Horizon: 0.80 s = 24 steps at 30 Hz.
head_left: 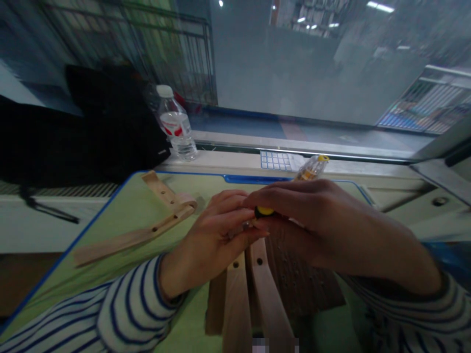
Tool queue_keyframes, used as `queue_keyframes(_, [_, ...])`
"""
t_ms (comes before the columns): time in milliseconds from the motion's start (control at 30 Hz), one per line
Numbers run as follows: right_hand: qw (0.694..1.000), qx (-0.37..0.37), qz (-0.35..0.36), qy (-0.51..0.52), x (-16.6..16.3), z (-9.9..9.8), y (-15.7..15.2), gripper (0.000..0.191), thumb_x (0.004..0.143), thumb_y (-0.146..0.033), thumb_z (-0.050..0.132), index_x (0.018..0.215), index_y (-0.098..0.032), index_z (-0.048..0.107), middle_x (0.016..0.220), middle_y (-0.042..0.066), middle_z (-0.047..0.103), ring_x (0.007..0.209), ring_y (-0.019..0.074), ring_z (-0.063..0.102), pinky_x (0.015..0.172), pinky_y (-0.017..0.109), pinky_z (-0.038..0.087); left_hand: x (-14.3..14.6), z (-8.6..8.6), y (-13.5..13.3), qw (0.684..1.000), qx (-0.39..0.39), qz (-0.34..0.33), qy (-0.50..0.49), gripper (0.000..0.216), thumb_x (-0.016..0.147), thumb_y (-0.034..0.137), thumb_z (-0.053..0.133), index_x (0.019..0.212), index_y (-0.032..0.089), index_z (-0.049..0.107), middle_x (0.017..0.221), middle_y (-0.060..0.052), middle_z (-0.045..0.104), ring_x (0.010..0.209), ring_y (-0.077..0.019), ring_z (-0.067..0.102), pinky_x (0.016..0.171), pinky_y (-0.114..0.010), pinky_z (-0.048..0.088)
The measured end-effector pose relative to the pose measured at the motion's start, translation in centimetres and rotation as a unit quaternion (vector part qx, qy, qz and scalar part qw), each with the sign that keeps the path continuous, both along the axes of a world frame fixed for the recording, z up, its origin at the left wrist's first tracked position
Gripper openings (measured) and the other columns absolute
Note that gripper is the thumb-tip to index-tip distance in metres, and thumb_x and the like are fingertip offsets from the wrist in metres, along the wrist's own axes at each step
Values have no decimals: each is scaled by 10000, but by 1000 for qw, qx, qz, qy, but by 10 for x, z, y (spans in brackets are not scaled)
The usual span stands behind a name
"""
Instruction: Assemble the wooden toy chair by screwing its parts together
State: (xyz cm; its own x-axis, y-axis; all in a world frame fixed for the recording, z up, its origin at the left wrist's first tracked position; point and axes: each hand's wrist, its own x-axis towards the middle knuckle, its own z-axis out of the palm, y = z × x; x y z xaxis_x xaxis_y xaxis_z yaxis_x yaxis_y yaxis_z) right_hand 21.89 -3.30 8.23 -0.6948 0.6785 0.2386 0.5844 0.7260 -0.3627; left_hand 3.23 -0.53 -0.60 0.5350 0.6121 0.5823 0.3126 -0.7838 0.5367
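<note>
My right hand is closed around a yellow-and-black screwdriver; only part of its handle shows. Against it, my left hand has its thumb and fingers pinched together, and what they grip is mostly hidden. Below both hands, two pale wooden strips with drilled holes, the left strip and the right strip, run towards me. Their far ends disappear under my fingers. They rest over a brown board with small marks or holes across it.
Left on the pale green table lies another wooden piece of jointed strips. A water bottle and a black bag or cloth are on the sill by the window. Behind my right hand sits a clear yellow-capped container.
</note>
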Motion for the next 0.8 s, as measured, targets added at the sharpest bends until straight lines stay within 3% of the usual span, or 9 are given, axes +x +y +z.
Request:
queue_keyframes(233, [1000,3,-5,-3,0,-5,2,174,907,-171,511,1064,-181,586,976,12,667,900,143,623,779,252,432,4,-3,-3,995,40,75,-53,136,766,273,711,868,202,655,954,-23,678,952,-184,617,891,-360,486])
queue_keyframes(433, [1000,21,-2,-2,2,-3,2,202,932,-236,487,1092,-170,592,980,20,680,862,135,627,743,245,436,5,-8,-2,992,59,61,-92,76,767,250,711,801,210,656,935,-16,682,930,-168,617,874,-348,496])
queue_keyframes(567, [999,42,8,17,4,-2,1,235,927,-208,499,1138,-140,578,1068,42,668,993,136,603,831,230,425,5,-6,-2,995,37,58,-67,54,772,232,708,765,205,661,937,-9,680,948,-161,606,896,-341,484])
queue_keyframes(800, [999,42,-1,1,4,-1,1,196,936,-213,485,1066,-163,623,985,14,685,858,118,621,747,228,430,1,-5,-4,998,30,42,-41,70,806,273,675,836,211,670,983,-15,681,1014,-181,581,944,-376,453])
